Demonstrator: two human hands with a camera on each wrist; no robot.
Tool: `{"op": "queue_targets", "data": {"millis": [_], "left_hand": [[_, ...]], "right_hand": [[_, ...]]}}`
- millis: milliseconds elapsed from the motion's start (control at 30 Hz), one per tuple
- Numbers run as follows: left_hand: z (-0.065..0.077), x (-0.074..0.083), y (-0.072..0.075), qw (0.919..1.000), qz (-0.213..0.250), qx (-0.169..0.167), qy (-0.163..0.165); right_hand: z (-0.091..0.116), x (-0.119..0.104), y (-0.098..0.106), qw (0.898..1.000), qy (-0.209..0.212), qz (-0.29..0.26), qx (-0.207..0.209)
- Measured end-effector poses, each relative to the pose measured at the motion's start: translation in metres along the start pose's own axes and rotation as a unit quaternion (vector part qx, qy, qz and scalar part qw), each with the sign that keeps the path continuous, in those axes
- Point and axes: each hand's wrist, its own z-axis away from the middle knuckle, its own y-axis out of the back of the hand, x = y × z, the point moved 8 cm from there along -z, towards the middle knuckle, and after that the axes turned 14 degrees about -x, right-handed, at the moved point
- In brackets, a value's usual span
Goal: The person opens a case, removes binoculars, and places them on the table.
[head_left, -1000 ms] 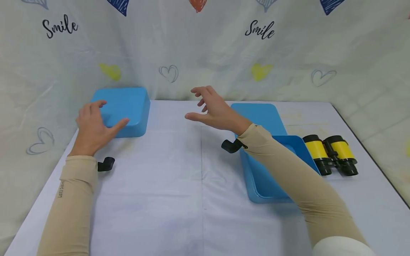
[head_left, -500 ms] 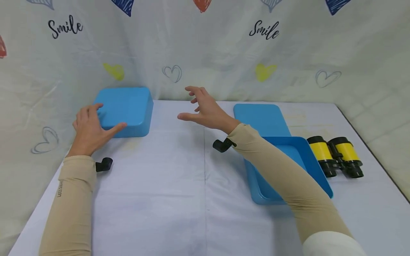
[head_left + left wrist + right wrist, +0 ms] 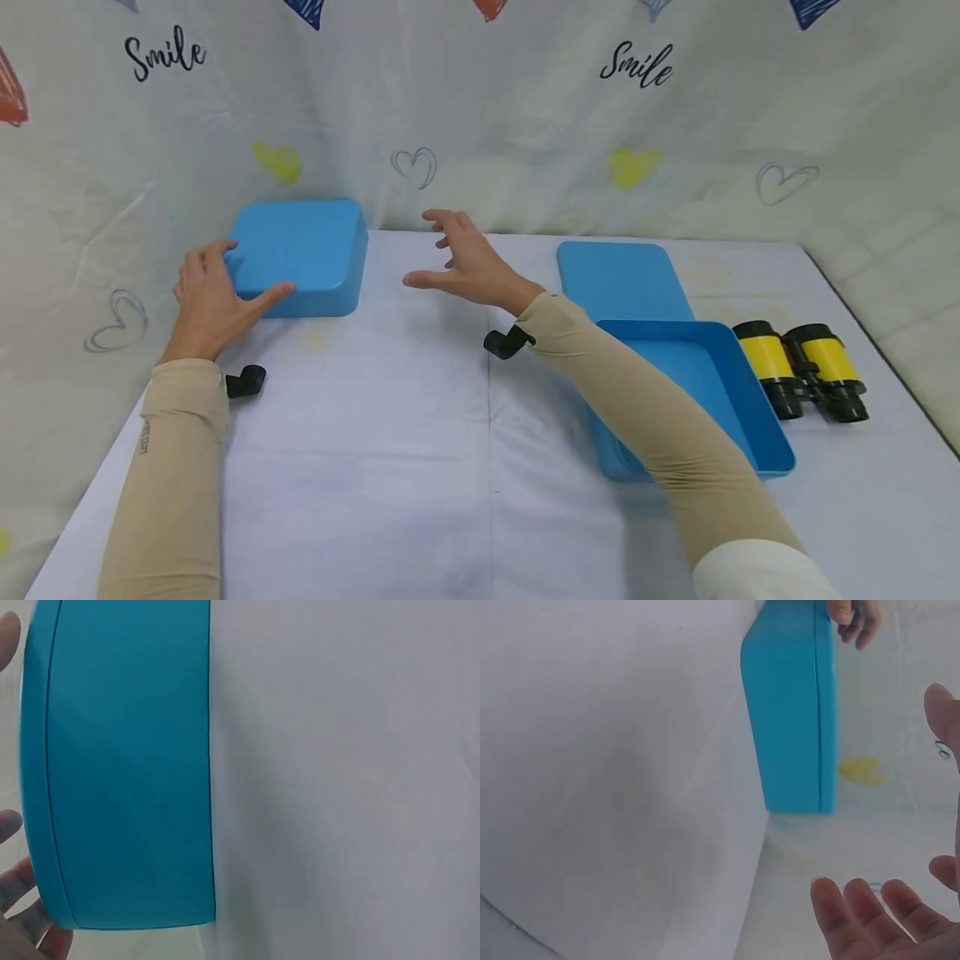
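**Left hand (image 3: 212, 298) at one closed blue box (image 3: 303, 250), right hand (image 3: 480, 271) in the air**

Two hands, two blue boxes, one loose blue panel and one pair of binoculars show over a single worktop (image 3: 375, 467), covered in creased white cloth.

The closed blue box sits at the far left of the cloth: a smooth, plastic-looking block with rounded corners, a thin seam running just under its top. The left hand is at its left and near sides. Its grip is spread, thumb wide of the fingers, with the box's near-left corner between; whether the fingertips touch it, I cannot tell. The right hand hangs well apart from the box, its grip also spread and holding nothing.

To the right stands the open blue box (image 3: 697, 362), a shallow rounded rectangle, partly hidden by the right sleeve (image 3: 645, 408). Behind it lies the flat blue panel (image 3: 622, 279). The binoculars (image 3: 804, 367), glossy black with two yellow bands, lie just beside its right wall.

Both sleeves, the left sleeve (image 3: 180, 483) included, are stretchy-looking tan fabric; one black piece juts from each wrist. The wrinkled pale backdrop (image 3: 510, 117) carries the word "Smile" twice.
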Motion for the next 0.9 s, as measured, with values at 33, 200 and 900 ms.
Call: {"op": "queue_targets", "data": {"millis": [33,200,900], "left_hand": [[0.0,-0.002,0.0,1.0,0.001,-0.001,0.003],[-0.002,-0.01,-0.001,0.9995,0.016,-0.014,0.022],[-0.009,-0.03,-0.01,0.9942,0.089,-0.053,0.031]], "right_hand": [[-0.002,0.0,-0.002,1.0,0.001,-0.002,0.0],[-0.012,0.0,-0.012,1.0,-0.001,-0.016,-0.007],[-0.054,-0.005,-0.064,0.997,0.002,-0.045,-0.063]]}}
